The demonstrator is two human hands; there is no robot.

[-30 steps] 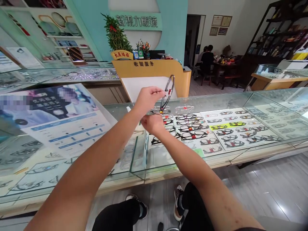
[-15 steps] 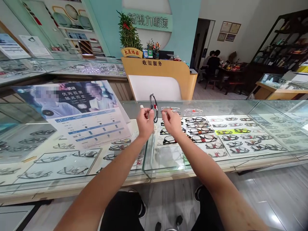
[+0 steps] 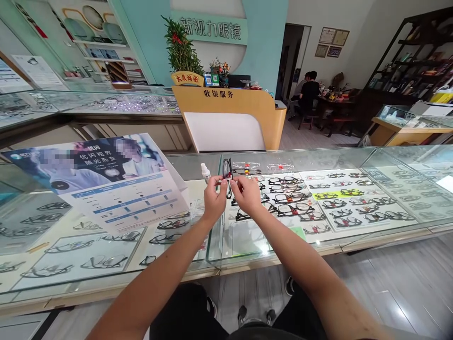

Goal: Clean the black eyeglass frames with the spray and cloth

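Dark-framed eyeglasses [image 3: 227,166] with a red tag stand on edge between my two hands, above the glass counter. My left hand [image 3: 215,197] pinches them from the left between thumb and fingers. From the other side, my right hand [image 3: 249,194] closes its thumb and fingertips on the lower part of the frame. The fingers hide part of the frame. Just behind my left hand, a small white bottle [image 3: 205,173] stands on the counter top. Two pairs of glasses, one dark pair [image 3: 247,171] and one clear pair [image 3: 281,167], lie beyond my right hand.
The glass display counter [image 3: 226,265] runs across in front of me, with rows of eyeglasses inside. A folded price leaflet [image 3: 120,189] stands to the left. Behind is a wooden cashier desk [image 3: 226,97]. Two people [image 3: 308,90] sit at a table at the back right.
My right hand has moved left and now grips the glasses, which were in my left hand alone. The glasses sit a little lower. The white bottle has come into fuller view.
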